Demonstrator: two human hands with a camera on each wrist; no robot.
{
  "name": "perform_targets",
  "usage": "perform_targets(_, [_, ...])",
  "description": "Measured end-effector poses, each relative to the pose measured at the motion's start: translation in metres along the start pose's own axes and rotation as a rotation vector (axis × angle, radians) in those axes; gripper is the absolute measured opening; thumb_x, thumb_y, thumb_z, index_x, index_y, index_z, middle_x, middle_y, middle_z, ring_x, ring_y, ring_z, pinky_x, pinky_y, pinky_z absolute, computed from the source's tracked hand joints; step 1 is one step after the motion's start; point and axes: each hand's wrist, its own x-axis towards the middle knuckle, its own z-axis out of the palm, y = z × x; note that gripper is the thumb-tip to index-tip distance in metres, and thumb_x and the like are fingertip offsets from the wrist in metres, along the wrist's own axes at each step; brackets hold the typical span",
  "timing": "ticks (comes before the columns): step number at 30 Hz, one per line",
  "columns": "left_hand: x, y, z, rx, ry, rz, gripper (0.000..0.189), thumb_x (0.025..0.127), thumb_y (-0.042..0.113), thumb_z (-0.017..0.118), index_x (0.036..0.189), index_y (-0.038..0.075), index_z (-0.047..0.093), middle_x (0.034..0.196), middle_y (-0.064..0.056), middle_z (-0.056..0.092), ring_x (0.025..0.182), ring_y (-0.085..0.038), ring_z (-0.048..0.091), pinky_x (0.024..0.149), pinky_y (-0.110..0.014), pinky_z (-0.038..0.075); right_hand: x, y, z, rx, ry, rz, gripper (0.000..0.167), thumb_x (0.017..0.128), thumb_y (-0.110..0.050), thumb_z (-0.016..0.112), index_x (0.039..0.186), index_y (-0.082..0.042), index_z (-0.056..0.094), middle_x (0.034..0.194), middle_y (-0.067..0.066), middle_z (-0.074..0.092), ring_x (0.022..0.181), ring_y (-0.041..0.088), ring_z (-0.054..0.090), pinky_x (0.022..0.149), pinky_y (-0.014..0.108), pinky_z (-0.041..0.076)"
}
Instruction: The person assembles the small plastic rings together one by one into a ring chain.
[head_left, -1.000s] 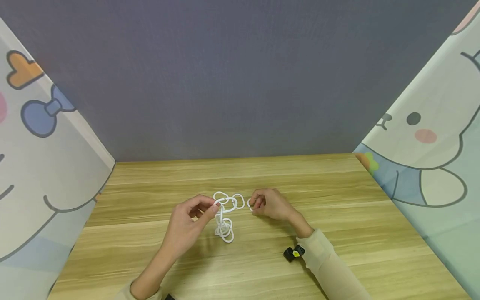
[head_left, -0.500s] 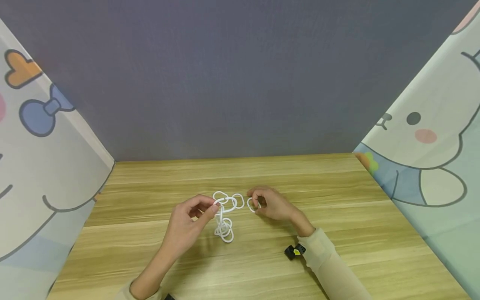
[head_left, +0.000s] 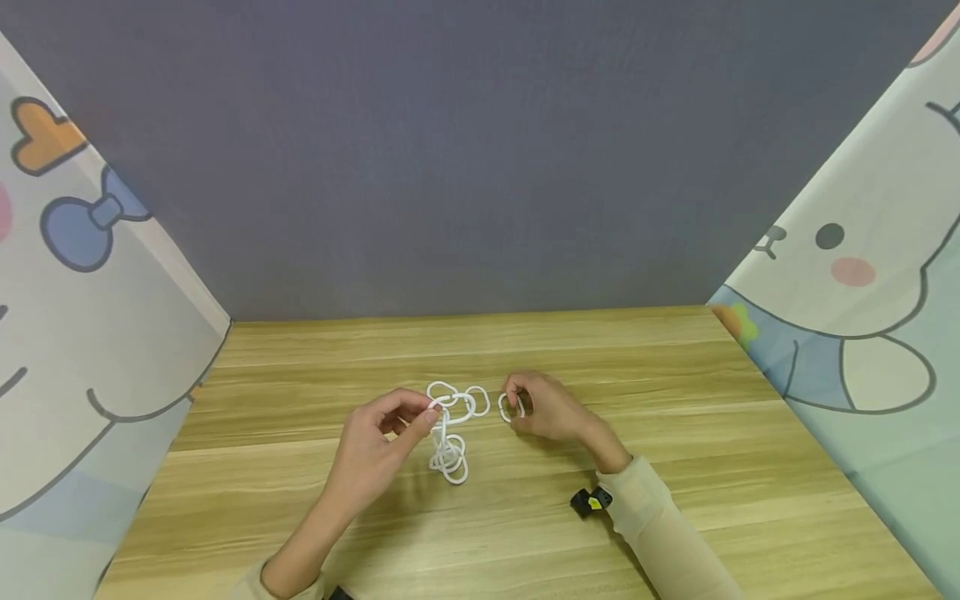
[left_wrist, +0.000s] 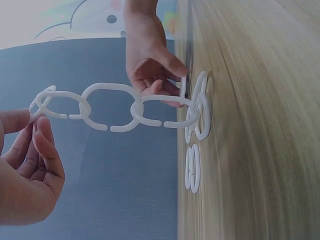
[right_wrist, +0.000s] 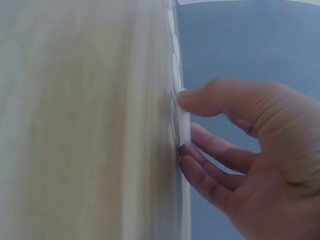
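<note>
My left hand point(head_left: 378, 442) pinches the end link of a white plastic link chain point(left_wrist: 112, 86) between thumb and fingers, above the table. From there the chain hangs down, its lower links reaching the tabletop. To the right, my right hand point(head_left: 553, 408) holds a single white oval link point(right_wrist: 184, 125) at its edges, thumb at one end and fingertips at the other. That link is close to the table surface; whether it touches is unclear. Several more white links point(left_wrist: 196, 167) lie on the wood beneath the chain; which of them are joined is hard to tell.
The wood-grain table point(head_left: 675, 383) ends at a dark grey panel point(head_left: 480, 167) at the back. Cartoon-printed panels point(head_left: 142, 333) flank it on both sides. A small black device point(head_left: 591, 502) sits at the right sleeve cuff.
My right fingers loosen around the single link, showing more of it, then close on its edges. That link shifts slightly right. My left hand and the chain stay nearly still.
</note>
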Motion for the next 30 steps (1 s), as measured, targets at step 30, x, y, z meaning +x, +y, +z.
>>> perform_targets(30, [0.000, -0.003, 0.003, 0.018, -0.025, -0.010, 0.005, 0.102, 0.009, 0.081, 0.104, 0.013, 0.083, 0.094, 0.004, 0.078, 0.081, -0.011, 0.069, 0.073, -0.025, 0.058, -0.009, -0.064, -0.030, 0.414, 0.353, -0.417, 0.039, 0.080, 0.016, 0.080, 0.097, -0.004, 0.052, 0.133, 0.028, 0.068, 0.121, 0.032, 0.072, 0.110, 0.043, 0.059])
